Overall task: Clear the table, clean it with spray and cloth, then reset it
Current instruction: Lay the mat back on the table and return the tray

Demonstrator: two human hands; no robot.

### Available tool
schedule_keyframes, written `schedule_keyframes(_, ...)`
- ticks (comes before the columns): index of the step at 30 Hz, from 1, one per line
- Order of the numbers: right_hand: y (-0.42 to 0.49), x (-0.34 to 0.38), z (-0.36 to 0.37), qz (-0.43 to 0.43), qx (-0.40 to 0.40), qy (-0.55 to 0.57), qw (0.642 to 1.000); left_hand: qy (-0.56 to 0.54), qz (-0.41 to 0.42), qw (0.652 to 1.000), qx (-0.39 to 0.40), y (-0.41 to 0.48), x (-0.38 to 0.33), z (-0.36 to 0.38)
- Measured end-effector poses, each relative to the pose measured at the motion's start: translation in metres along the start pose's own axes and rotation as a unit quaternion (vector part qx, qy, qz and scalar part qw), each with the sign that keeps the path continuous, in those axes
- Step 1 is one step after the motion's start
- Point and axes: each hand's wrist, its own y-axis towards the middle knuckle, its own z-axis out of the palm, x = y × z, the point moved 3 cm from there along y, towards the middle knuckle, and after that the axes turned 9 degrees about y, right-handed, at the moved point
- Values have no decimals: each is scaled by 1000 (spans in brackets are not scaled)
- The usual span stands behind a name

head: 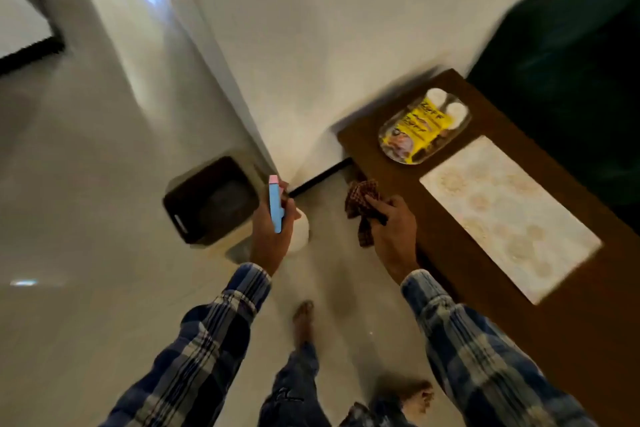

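Observation:
My left hand grips a spray bottle with a blue trigger head, pink tip and white body, held over the floor left of the table. My right hand clutches a dark red checked cloth beside the near-left edge of the brown wooden table. On the table lie a pale patterned placemat and a glass tray holding yellow packets and two white cups. The whole view is motion-blurred.
A dark square bin stands on the pale floor by the wall corner, left of the table. A dark green seat lies behind the table. My bare feet are on the floor below my hands.

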Motion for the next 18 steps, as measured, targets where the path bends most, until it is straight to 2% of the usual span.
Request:
schedule_keyframes(4, 34, 61, 113, -46, 79, 8, 996, 26, -30, 998, -55, 38, 59, -85)
schedule_keyframes(9, 67, 98, 245, -59, 178, 25, 982, 60, -81, 987, -127, 80, 137, -148)
schedule_keyframes(13, 89, 98, 323, -81, 249, -44, 964, 62, -106, 981, -150, 105, 196, -158)
schedule_keyframes(18, 124, 71, 401, -79, 272, -117, 952, 58, -95, 980, -164, 139, 257, -142)
